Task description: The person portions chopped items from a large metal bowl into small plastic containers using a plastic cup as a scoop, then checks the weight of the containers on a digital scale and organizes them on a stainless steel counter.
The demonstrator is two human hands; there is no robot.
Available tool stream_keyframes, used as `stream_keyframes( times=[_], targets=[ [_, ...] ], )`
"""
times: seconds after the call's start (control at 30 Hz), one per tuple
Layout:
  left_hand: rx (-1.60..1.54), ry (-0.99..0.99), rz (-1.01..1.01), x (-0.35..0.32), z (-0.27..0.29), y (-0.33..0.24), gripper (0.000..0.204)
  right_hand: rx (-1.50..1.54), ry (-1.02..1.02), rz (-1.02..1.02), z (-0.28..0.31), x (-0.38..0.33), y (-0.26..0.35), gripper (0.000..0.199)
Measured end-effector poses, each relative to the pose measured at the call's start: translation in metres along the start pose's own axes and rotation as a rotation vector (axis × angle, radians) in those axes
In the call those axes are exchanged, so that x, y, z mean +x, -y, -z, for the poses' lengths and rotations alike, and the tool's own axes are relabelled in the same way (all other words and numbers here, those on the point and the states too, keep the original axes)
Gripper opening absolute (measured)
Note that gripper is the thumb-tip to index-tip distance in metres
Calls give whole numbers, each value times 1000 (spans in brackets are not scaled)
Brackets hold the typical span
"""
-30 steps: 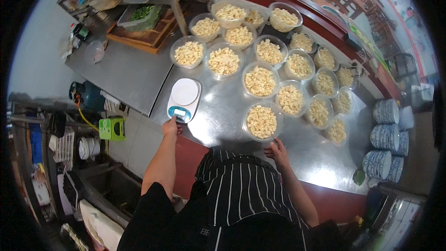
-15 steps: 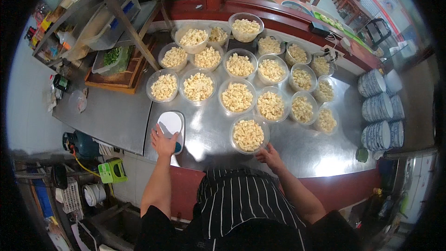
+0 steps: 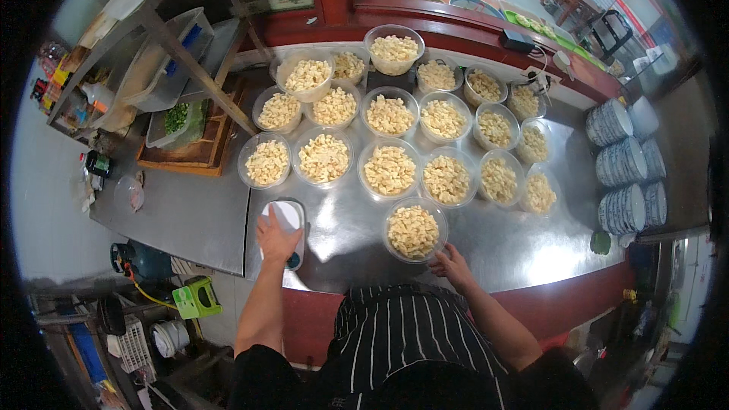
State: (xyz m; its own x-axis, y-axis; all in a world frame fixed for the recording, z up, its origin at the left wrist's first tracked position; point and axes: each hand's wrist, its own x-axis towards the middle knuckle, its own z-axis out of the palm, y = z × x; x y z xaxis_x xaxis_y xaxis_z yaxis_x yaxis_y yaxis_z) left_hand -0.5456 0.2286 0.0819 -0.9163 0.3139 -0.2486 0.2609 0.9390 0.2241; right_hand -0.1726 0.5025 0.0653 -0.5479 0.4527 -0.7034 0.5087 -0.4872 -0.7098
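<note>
My left hand [image 3: 278,243] lies over a white kitchen scale [image 3: 290,214] with a round plate, its fingers stretched across the plate and partly hiding it. My right hand [image 3: 454,267] holds nothing; its fingers are apart and reach to the lower right side of a clear round plastic bowl [image 3: 412,232]. Whether they touch the bowl is hard to tell. Pale, chopped pieces of food fill this bowl, which stands nearest to me. Behind it several similar bowls [image 3: 389,169] of the same pieces stand close together. One bowl [image 3: 307,76] rests on top of others at the back left.
Stacks of patterned bowls [image 3: 622,162] stand at the right end of the steel counter [image 3: 342,247]. On the left are a wooden tray [image 3: 182,153] bearing a tub of chopped greens [image 3: 176,123] and a metal rack [image 3: 199,68]. A red-framed window [image 3: 448,23] borders the back.
My left hand has moved slightly up over the scale's plate. My right hand stays beside the nearest bowl. The whole view has shifted a little.
</note>
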Motion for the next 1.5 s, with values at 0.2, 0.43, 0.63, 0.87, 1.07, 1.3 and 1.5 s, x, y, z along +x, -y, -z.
stream_keyframes(
  times=[0.2,0.43,0.63,0.87,1.07,1.3,1.5],
  targets=[
    [135,-102,56,51,22,81,111,-12,3,26,-9,8,-3,59],
    [132,59,52,95,35,142,115,53,-33,74,-17,14,-3,53],
    [62,-18,78,94,29,104,102,54,-105,50,-21,7,8,48],
    [-417,-710,-226,105,52,19,46,-40,-61,115,3,0,3,51],
    [-908,-302,-218,163,105,-119,55,-114,-71,59,3,8,7,51],
    [-1239,173,220,244,82,-199,43,-80,-89,101,20,-6,14,47],
    [-1316,153,325,286,83,-189,28,-371,-662,306,98,-4,21,50]
  ],
)
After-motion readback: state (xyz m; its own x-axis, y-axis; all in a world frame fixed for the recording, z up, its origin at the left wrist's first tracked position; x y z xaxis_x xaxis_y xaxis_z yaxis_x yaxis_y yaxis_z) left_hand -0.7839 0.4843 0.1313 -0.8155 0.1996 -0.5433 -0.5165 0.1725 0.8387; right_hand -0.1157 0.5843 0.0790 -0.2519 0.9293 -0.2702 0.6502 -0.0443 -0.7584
